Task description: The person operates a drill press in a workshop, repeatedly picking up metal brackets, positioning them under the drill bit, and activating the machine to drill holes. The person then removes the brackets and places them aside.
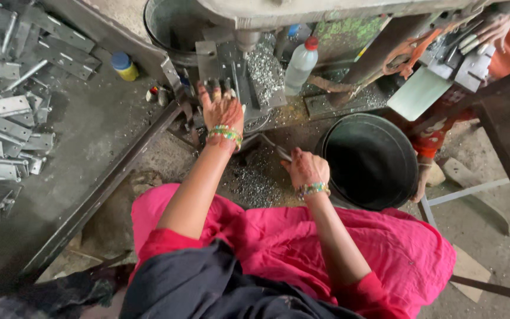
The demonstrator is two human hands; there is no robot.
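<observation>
Head cam, looking straight down: the left hand (222,109) is flat on the grey metal block (222,65) of the press machine (326,12), fingers spread and pressing down, not wrapped around anything. The block sits right under the machine's round ram, with silver shavings (264,68) just beside it. The right hand (306,167) is closed on a thin dark metal rod (275,147) low by the floor, next to one big black bucket (372,159). One clear plastic bottle (299,62) with a red cap stands behind. A pile of grey metal brackets (7,106) lies off left, too jumbled to count.
</observation>
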